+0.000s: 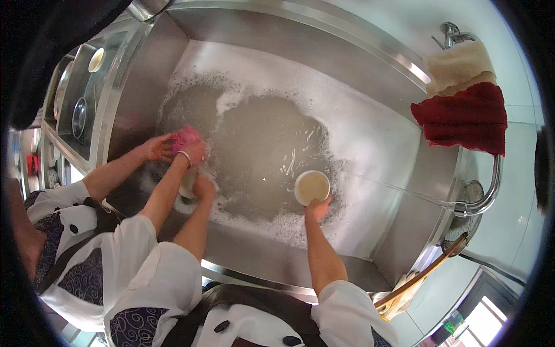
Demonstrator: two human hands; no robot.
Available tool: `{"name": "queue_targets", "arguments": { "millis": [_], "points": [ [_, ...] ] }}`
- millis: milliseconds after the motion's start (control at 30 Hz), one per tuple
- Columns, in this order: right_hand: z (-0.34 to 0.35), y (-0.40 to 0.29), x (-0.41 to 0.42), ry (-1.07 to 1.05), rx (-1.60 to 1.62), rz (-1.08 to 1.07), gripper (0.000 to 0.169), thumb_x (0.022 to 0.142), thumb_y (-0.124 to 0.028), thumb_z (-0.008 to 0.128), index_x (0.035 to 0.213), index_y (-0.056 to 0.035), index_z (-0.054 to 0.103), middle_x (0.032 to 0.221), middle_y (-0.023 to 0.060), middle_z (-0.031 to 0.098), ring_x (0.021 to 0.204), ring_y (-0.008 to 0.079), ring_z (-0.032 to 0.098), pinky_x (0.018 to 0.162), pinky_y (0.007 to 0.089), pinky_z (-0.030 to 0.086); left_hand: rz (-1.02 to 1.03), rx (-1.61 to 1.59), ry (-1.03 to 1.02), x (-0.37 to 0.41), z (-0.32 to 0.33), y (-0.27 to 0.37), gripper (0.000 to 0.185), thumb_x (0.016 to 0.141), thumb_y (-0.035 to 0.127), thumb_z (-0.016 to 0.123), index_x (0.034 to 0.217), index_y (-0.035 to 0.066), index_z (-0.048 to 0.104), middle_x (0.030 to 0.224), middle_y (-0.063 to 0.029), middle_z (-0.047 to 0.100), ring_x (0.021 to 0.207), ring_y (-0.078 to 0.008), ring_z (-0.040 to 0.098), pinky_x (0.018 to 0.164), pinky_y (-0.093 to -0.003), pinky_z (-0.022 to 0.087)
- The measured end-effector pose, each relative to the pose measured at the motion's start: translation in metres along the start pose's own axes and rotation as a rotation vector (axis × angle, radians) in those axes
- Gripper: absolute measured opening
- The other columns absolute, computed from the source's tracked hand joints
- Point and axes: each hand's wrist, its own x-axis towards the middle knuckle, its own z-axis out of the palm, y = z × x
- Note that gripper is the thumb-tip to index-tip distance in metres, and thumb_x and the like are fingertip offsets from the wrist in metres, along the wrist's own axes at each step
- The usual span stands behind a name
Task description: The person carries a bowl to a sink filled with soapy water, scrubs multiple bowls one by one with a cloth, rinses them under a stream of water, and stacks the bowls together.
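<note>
A white bowl [312, 187] of cloudy liquid is in my right hand [318, 209], which grips its near rim above the soapy water [264, 152]. My left hand [204, 188] is low at the left side of the sink, its fingers partly hidden. Beside it is a pale, blurred item [188, 184], perhaps a dish, partly in the water; whether I grip it is unclear. Just beyond, a co-worker's two hands [158, 148] hold a pink cloth [185, 138]. One of those wrists wears a pale bracelet [185, 157] and crosses close to my left hand.
The large stainless steel sink [299, 37] has foam around its walls. Water runs in from a curved faucet [496, 186] at right. Red [464, 117] and beige towels [459, 65] hang above it. A wooden-handled strainer [470, 204] leans nearby. Shelves with bowls [96, 60] stand left.
</note>
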Motion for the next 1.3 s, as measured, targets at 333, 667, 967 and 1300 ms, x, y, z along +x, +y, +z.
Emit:
{"name": "queue_targets", "arguments": {
  "millis": [333, 667, 967, 1300],
  "points": [
    [-0.055, 0.021, 0.024, -0.126, -0.106, -0.053, 0.059, 0.070, 0.001, 0.042, 0.128, -0.0072, 0.033, 0.103, 0.0190, 0.053, 0.088, 0.0324, 0.057, 0.056, 0.0415, 0.055, 0.662, -0.251, -0.169, -0.089, 0.050, 0.123, 0.016, 0.078, 0.008, 0.047, 0.092, 0.002, 0.050, 0.092, -0.0185, 0.058, 0.082, -0.0333, 0.057, 0.071, -0.0409, 0.046],
    [-0.007, 0.082, 0.018, 0.299, -0.365, 0.214, 0.057, 0.082, -0.028, 0.051, 0.129, -0.0012, 0.031, 0.124, 0.0170, 0.041, 0.116, 0.0284, 0.038, 0.097, 0.0361, 0.030, 1.055, 0.160, -0.051, -0.028, 0.034, 0.106, 0.019, 0.079, 0.009, 0.044, 0.095, 0.004, 0.054, 0.105, -0.0186, 0.054, 0.100, -0.0303, 0.052, 0.089, -0.0401, 0.040],
    [-0.066, 0.016, 0.004, -0.224, -0.322, -0.440, 0.054, 0.075, 0.002, 0.043, 0.128, -0.0053, 0.035, 0.126, 0.0214, 0.041, 0.115, 0.0370, 0.039, 0.096, 0.0382, 0.032, 0.850, 0.365, -0.061, -0.079, 0.047, 0.120, 0.019, 0.075, 0.011, 0.047, 0.090, 0.003, 0.058, 0.091, -0.0109, 0.060, 0.097, -0.0284, 0.054, 0.088, -0.0397, 0.040],
    [0.003, -0.018, -0.023, 0.226, 0.010, 0.041, 0.063, 0.074, 0.008, 0.039, 0.133, -0.0109, 0.026, 0.128, 0.0234, 0.034, 0.114, 0.0389, 0.038, 0.094, 0.0433, 0.033, 1.318, 0.584, -0.033, -0.006, 0.014, 0.120, 0.032, 0.072, 0.012, 0.051, 0.101, 0.004, 0.060, 0.098, -0.0128, 0.060, 0.100, -0.0273, 0.053, 0.088, -0.0377, 0.040]
  ]
}}
